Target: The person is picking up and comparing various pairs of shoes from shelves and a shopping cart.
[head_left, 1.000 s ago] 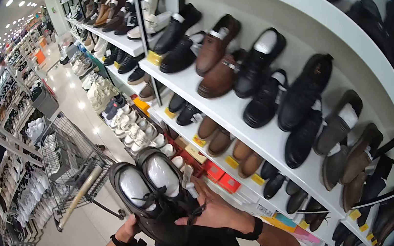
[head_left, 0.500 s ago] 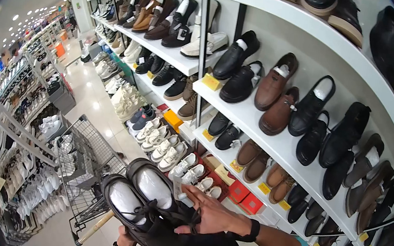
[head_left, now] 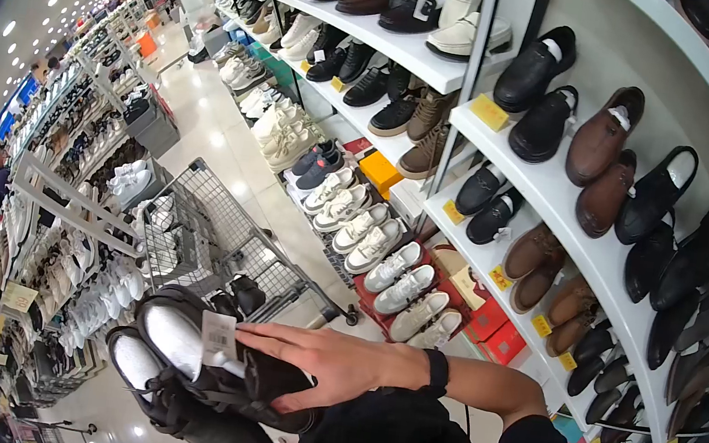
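Observation:
A pair of dark lace-up shoes [head_left: 207,416] is at the lower middle, toes toward me, with white stuffing inside. My right hand [head_left: 337,363] lies across the nearer-right shoe, fingers stretched along its side and thumb by the toe, gripping it. By the fingertips, a white barcode tag [head_left: 219,338] hangs from this shoe. The pair hides nearly all of my left hand; only a trace of skin shows at the bottom edge, so its fingers cannot be made out.
White shelves [head_left: 556,162] of black and brown shoes curve along the right. White sneakers [head_left: 370,239] line the floor below them. A wire shopping cart [head_left: 220,232] with shoes in it stands behind the pair, beside the aisle [head_left: 215,129]. Racks of shoes [head_left: 56,273] fill the left.
The view has shifted, so the shelves sit farther right. The shoes have moved left and lower, and the tag now faces me. My left hand and wrist have dropped nearly out of sight.

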The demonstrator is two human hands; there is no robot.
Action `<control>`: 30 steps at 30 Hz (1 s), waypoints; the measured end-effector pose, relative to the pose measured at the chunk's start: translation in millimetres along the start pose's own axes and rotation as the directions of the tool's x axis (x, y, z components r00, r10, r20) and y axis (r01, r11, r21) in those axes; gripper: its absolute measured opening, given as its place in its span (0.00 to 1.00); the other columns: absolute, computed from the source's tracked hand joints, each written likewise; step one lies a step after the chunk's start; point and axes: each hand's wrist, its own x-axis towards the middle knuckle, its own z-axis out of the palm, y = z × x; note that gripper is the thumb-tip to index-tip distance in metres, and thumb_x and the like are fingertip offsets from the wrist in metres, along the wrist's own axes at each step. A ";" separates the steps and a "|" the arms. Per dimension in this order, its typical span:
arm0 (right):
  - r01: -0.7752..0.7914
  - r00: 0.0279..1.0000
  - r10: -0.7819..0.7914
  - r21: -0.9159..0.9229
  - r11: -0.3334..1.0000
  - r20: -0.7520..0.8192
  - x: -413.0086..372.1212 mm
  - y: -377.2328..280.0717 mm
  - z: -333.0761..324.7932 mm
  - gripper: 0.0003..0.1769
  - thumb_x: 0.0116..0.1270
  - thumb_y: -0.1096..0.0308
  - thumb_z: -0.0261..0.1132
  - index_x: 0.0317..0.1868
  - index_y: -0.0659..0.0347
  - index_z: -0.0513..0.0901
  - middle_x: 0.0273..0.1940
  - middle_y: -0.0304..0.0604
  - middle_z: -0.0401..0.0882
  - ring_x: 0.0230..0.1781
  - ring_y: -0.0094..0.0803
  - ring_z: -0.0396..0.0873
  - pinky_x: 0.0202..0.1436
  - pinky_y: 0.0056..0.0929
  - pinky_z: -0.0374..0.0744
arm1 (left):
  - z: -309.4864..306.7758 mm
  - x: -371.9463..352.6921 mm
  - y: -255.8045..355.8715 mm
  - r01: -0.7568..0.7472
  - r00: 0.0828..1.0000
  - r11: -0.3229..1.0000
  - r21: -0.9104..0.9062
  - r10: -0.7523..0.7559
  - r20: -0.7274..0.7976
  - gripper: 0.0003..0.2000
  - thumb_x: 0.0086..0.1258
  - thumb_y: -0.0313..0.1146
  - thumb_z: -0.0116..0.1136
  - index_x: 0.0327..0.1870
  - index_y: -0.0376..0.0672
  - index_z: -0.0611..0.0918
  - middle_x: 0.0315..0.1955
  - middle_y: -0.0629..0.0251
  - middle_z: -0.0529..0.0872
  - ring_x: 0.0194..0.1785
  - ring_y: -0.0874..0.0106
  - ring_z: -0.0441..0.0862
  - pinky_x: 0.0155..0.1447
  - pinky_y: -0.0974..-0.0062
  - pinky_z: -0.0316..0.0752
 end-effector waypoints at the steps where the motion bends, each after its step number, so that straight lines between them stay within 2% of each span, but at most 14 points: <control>1: -0.003 1.000 0.003 0.006 1.000 -0.013 13.7 5.3 9.7 0.46 0.72 0.39 0.63 0.77 0.65 0.61 0.74 0.57 0.63 0.67 0.54 0.73 0.68 0.41 0.75 | -37.3 -2.2 48.0 0.019 1.000 1.000 -0.010 -0.019 0.007 0.53 0.66 0.78 0.34 0.78 0.36 0.61 0.74 0.49 0.66 0.73 0.54 0.67 0.77 0.54 0.62; 4: -0.189 0.977 0.207 0.251 0.949 -0.045 47.2 39.5 32.1 0.31 0.79 0.48 0.57 0.69 0.64 0.71 0.62 0.55 0.79 0.61 0.50 0.80 0.62 0.39 0.78 | -73.0 -15.6 55.8 0.034 0.998 0.996 -0.085 -0.030 0.046 0.53 0.66 0.78 0.35 0.78 0.36 0.61 0.74 0.48 0.66 0.73 0.54 0.67 0.77 0.53 0.62; 6: -0.392 0.919 0.394 0.146 0.908 0.017 53.3 79.7 51.5 0.30 0.78 0.48 0.58 0.67 0.63 0.74 0.57 0.54 0.83 0.57 0.49 0.82 0.60 0.40 0.79 | -86.4 -43.8 46.9 0.045 0.998 0.990 -0.131 -0.038 0.058 0.53 0.66 0.78 0.35 0.78 0.36 0.61 0.74 0.48 0.66 0.73 0.54 0.68 0.77 0.53 0.62; 7: -0.478 0.877 0.480 -0.094 0.873 -0.001 47.4 103.3 65.5 0.28 0.77 0.47 0.59 0.63 0.63 0.77 0.55 0.53 0.84 0.56 0.48 0.83 0.60 0.42 0.79 | -88.8 -37.7 47.6 0.056 0.997 0.987 -0.148 -0.047 0.060 0.53 0.66 0.78 0.36 0.78 0.36 0.61 0.74 0.48 0.66 0.73 0.54 0.68 0.77 0.53 0.62; 8: -0.514 0.844 0.532 -0.188 0.837 0.061 35.6 140.3 82.4 0.31 0.75 0.43 0.60 0.63 0.63 0.79 0.55 0.54 0.85 0.57 0.51 0.82 0.60 0.45 0.78 | -140.1 -6.3 111.5 0.066 0.996 0.984 -0.165 -0.055 0.067 0.53 0.66 0.78 0.36 0.78 0.36 0.61 0.74 0.48 0.66 0.73 0.54 0.68 0.77 0.53 0.62; 9: -0.539 0.799 0.583 -0.257 0.802 0.144 31.9 147.0 88.7 0.33 0.73 0.42 0.61 0.63 0.63 0.79 0.54 0.54 0.84 0.55 0.52 0.83 0.59 0.45 0.78 | -157.8 -19.5 119.1 0.075 0.995 0.980 -0.184 -0.061 0.079 0.53 0.66 0.78 0.36 0.78 0.36 0.61 0.74 0.48 0.66 0.73 0.54 0.68 0.77 0.53 0.62; 10: -0.555 0.742 0.634 -0.331 0.763 0.219 27.7 150.9 91.7 0.34 0.72 0.41 0.61 0.63 0.63 0.79 0.53 0.55 0.84 0.54 0.52 0.83 0.59 0.46 0.78 | -136.8 -53.0 74.8 0.083 0.993 0.975 -0.204 -0.065 0.094 0.53 0.66 0.78 0.36 0.78 0.36 0.61 0.74 0.48 0.67 0.73 0.54 0.68 0.77 0.53 0.63; 14: -0.449 0.770 0.588 -0.447 0.774 0.245 25.3 143.3 106.7 0.38 0.69 0.34 0.61 0.59 0.63 0.83 0.45 0.57 0.87 0.50 0.50 0.84 0.51 0.45 0.79 | -169.9 -15.5 94.8 0.118 0.988 0.956 -0.270 -0.085 0.130 0.53 0.66 0.78 0.37 0.78 0.36 0.61 0.74 0.48 0.67 0.73 0.53 0.68 0.77 0.53 0.63; 17: -0.491 0.661 0.701 -0.551 0.675 0.269 31.2 136.5 111.5 0.39 0.68 0.29 0.58 0.50 0.61 0.86 0.39 0.53 0.87 0.46 0.49 0.85 0.48 0.42 0.77 | -188.8 17.8 109.6 0.132 0.985 0.940 -0.315 -0.088 0.150 0.53 0.66 0.77 0.38 0.78 0.36 0.61 0.73 0.47 0.67 0.73 0.53 0.69 0.77 0.52 0.63; 21: -0.403 0.806 0.573 -0.570 0.716 0.149 15.6 145.7 127.0 0.36 0.66 0.28 0.59 0.40 0.56 0.87 0.29 0.46 0.85 0.38 0.47 0.84 0.42 0.42 0.73 | -199.0 23.9 126.0 0.103 0.990 0.927 -0.359 -0.062 0.126 0.53 0.65 0.77 0.39 0.78 0.36 0.61 0.73 0.47 0.67 0.73 0.53 0.69 0.77 0.52 0.64; 23: -0.397 0.833 0.537 -0.532 0.748 0.135 7.8 151.1 133.4 0.34 0.65 0.28 0.60 0.38 0.54 0.87 0.27 0.45 0.83 0.34 0.46 0.83 0.40 0.42 0.72 | -190.0 6.5 128.5 0.069 0.997 0.922 -0.380 -0.048 0.063 0.53 0.65 0.77 0.39 0.78 0.36 0.61 0.73 0.47 0.68 0.72 0.53 0.69 0.77 0.52 0.64; 25: -0.369 0.861 0.507 -0.643 0.671 0.034 7.3 154.0 133.8 0.32 0.64 0.29 0.61 0.33 0.53 0.86 0.25 0.44 0.82 0.32 0.44 0.83 0.37 0.40 0.71 | -139.2 -74.5 86.0 0.027 0.998 0.919 -0.392 -0.045 -0.037 0.53 0.65 0.77 0.40 0.78 0.36 0.61 0.73 0.47 0.68 0.72 0.52 0.69 0.77 0.52 0.64; 27: -0.424 0.820 0.568 -0.595 0.683 0.067 26.9 138.4 119.6 0.33 0.66 0.30 0.61 0.27 0.54 0.84 0.27 0.45 0.83 0.32 0.44 0.83 0.39 0.42 0.71 | -141.0 -46.3 120.8 -0.025 0.989 0.919 -0.392 -0.035 -0.144 0.53 0.65 0.77 0.40 0.78 0.36 0.61 0.73 0.47 0.68 0.72 0.52 0.69 0.77 0.52 0.64; 30: -0.453 0.787 0.609 -0.572 0.683 0.103 39.9 139.2 111.7 0.32 0.64 0.30 0.63 0.28 0.54 0.86 0.27 0.43 0.83 0.31 0.44 0.82 0.37 0.41 0.70 | -135.1 -16.8 125.0 -0.123 0.967 0.912 -0.392 0.021 -0.254 0.53 0.65 0.77 0.41 0.78 0.36 0.61 0.73 0.47 0.68 0.72 0.52 0.70 0.77 0.51 0.65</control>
